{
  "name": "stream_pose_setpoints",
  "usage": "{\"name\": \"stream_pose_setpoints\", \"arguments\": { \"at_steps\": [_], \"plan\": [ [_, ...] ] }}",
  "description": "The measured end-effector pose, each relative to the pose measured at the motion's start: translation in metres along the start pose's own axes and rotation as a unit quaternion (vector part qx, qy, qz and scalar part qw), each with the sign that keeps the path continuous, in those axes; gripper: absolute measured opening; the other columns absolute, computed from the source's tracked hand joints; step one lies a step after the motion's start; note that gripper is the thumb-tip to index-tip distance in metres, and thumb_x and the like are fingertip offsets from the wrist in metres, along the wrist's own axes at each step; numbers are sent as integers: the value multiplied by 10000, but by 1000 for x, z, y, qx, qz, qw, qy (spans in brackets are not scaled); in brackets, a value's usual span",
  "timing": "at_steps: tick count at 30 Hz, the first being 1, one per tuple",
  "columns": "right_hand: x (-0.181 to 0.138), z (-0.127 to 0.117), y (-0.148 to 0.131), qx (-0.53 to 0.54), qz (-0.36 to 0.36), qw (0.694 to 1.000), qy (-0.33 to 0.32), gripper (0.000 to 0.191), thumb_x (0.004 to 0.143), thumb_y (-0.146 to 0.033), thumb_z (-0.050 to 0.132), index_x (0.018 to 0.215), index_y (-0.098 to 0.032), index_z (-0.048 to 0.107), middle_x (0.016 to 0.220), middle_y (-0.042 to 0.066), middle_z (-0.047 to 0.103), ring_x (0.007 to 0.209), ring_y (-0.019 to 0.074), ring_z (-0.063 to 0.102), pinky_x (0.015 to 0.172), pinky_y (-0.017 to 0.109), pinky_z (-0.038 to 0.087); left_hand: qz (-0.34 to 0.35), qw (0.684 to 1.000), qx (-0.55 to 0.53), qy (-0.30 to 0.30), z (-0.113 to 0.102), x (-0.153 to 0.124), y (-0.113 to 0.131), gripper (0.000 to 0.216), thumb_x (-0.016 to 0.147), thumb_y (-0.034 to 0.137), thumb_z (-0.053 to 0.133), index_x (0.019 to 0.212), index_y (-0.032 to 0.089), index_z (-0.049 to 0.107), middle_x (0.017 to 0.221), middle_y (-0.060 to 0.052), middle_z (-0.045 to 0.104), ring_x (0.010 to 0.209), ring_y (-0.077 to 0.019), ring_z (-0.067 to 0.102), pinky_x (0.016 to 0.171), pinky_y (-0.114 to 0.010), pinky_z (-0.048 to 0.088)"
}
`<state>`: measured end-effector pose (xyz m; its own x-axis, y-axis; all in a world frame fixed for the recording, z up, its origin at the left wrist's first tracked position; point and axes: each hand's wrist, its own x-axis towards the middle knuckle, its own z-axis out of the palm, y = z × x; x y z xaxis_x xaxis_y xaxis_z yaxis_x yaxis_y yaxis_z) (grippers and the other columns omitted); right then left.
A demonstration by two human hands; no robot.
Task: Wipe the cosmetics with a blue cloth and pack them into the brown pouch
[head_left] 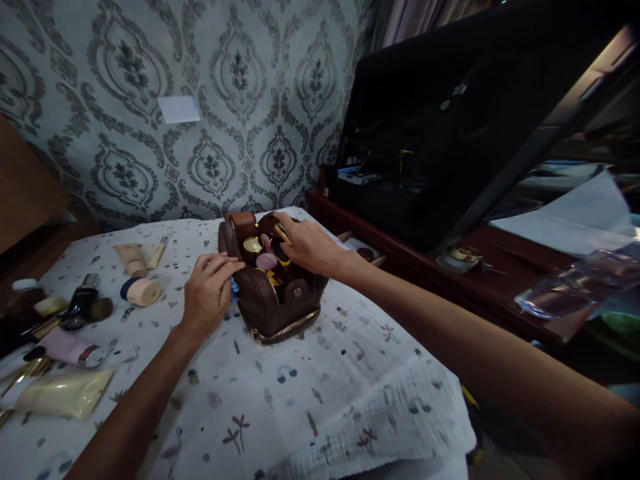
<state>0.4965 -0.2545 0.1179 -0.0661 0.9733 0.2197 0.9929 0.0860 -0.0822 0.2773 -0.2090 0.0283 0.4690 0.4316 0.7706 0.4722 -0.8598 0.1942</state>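
Observation:
A brown makeup bag point(270, 310) with a gold zipper stands unzipped on the cloth, its top spread apart. Inside it are a round gold-lidded item point(253, 245), a pink round item point(266, 261) and other small things partly hidden. My left hand point(210, 290) is closed on the bag's left edge, with a bit of something blue point(234, 288) showing below the fingers. Over the bag's right side, my right hand point(307, 243) reaches in with fingers closed around a slim gold stick point(283, 233). Its fingertips are partly hidden.
The printed white cloth point(280, 393) covers the table. To the left lie a beige tube point(131, 259), a small slim tube point(159, 253), a blue-capped bottle point(141, 291), a lilac tube point(70, 348), a cream tube point(65, 395) and several cosmetics. A dark screen point(425, 133) stands right, beside an open drawer point(363, 248).

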Motion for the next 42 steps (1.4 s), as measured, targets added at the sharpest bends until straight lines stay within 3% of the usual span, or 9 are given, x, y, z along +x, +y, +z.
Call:
{"name": "stream_pose_setpoints", "arguments": {
  "at_steps": [4, 8, 21, 29, 33, 37, 42],
  "plan": [
    [5, 2, -6, -97, 9, 992, -81, 308, 982, -193, 444, 1264, -104, 529, 1145, 202, 698, 1072, 311, 673, 812, 338, 478, 7, 1000, -5, 4, -2, 0, 0, 375, 960, 113, 377, 1053, 197, 731, 1074, -84, 738, 1072, -258, 572, 930, -428, 508],
    [13, 8, -10, -124, 14, 985, -117, 306, 1005, -187, 405, 1257, -80, 541, 1166, 231, 684, 1128, 322, 667, 853, 355, 508, 13, 1000, -10, 5, -2, 0, -1, 364, 964, 117, 387, 1063, 190, 730, 1087, -84, 739, 1065, -257, 570, 922, -427, 511],
    [29, 51, -6, -127, 29, 984, -125, 404, 966, -104, 414, 1369, -88, 386, 1195, 261, 663, 1125, 318, 679, 875, 387, 540, 7, 1000, -5, 5, 0, 0, -2, 365, 956, 109, 389, 1056, 203, 727, 1086, -67, 739, 1075, -257, 572, 926, -435, 516],
    [24, 28, -7, -127, -27, 979, -157, 546, 968, -210, 507, 1486, -118, 360, 1327, 239, 590, 1219, 324, 620, 965, 382, 505, 2, 1000, -11, 0, 0, -1, -2, 370, 956, 113, 388, 1074, 207, 727, 1093, -76, 736, 1074, -260, 573, 928, -448, 521],
    [23, 17, -9, -161, -46, 967, -194, 677, 931, -173, 557, 1556, -164, 296, 1405, 240, 520, 1254, 355, 589, 973, 416, 507, -12, 1000, -14, -1, 0, -1, -1, 375, 949, 113, 400, 1087, 229, 729, 1108, -70, 731, 1089, -264, 567, 927, -452, 523],
    [24, 22, -9, -196, -56, 958, -204, 689, 950, -112, 474, 1585, -164, 211, 1421, 239, 520, 1283, 342, 570, 985, 435, 502, -10, 1000, -7, -2, 1, -2, -2, 362, 958, 128, 397, 1087, 231, 720, 1101, -59, 732, 1082, -255, 568, 916, -434, 525],
    [28, 34, -7, -196, -48, 961, -187, 582, 950, -107, 457, 1518, -122, 332, 1373, 242, 564, 1250, 331, 596, 966, 430, 516, -3, 1000, -6, 7, 1, -2, -2, 344, 963, 130, 402, 1069, 228, 715, 1093, -53, 734, 1071, -249, 571, 910, -426, 519]
  ]
}}
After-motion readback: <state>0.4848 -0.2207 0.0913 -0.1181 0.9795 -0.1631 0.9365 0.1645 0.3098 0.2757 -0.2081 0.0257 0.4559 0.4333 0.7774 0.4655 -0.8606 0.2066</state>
